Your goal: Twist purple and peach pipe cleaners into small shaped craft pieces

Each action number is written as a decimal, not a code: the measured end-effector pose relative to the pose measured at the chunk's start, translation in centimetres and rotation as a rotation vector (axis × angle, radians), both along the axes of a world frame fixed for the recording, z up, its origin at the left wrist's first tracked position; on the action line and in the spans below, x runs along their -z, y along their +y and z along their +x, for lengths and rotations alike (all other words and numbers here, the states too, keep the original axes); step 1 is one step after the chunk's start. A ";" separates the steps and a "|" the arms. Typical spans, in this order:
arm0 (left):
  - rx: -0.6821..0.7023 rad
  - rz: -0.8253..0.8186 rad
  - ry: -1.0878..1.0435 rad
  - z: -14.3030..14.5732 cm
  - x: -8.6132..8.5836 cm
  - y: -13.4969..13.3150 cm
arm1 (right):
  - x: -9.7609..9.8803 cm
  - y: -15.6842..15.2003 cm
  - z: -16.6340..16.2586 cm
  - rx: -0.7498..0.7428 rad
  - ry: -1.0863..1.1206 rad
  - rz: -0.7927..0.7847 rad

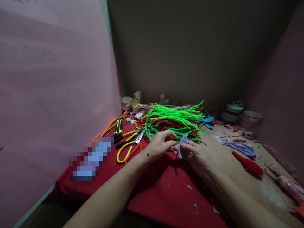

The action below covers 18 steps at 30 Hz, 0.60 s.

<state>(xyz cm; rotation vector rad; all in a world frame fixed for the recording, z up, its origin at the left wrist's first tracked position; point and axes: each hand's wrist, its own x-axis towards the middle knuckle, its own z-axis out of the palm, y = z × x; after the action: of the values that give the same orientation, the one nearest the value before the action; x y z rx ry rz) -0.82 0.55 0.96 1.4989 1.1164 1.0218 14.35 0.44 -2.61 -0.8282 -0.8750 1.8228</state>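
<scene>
A small looped piece of purple pipe cleaner [183,141] stands up between my hands, one end hanging down. My right hand [196,154] is closed on it, thumb and fingers pinched at its lower part. From the left, my left hand [161,143] meets it with curled fingers and the thumb against the right fingertips; a bit of purple shows under that thumb. Just behind the hands lies a large heap of green pipe cleaners [175,114] with red ones mixed in.
Left of my hands lie scissors [139,137], yellow-handled pliers [130,136] and a utility knife [118,128] on the red cloth [171,196]. To the right are a purple bundle [239,148], a red bundle [248,163], a teal container [232,111] and a tub [251,116]. Walls enclose the table.
</scene>
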 end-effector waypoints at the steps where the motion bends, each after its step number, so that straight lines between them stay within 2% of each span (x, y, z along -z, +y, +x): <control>1: 0.023 0.009 0.026 0.1 0.1 0.0 | 0.0 0.1 0.0 0.025 0.019 -0.007; 5: -0.002 0.099 0.230 0.4 0.8 -0.3 | 0.1 0.3 0.0 0.096 0.033 -0.035; 10: -0.078 0.294 0.448 0.8 1.6 -0.6 | 0.5 0.3 -0.1 0.096 0.043 -0.051; 14: -0.088 0.351 0.437 1.1 1.6 -1.0 | 0.6 0.4 -0.1 0.117 0.068 -0.058; 18: -0.015 0.337 0.339 1.0 1.2 -1.1 | 0.4 0.4 0.0 0.117 0.083 -0.069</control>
<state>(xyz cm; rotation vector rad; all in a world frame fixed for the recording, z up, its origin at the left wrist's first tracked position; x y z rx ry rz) 0.18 -0.55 -0.22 1.9917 1.2322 1.0271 14.38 0.88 -2.97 -0.8239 -0.7004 1.7798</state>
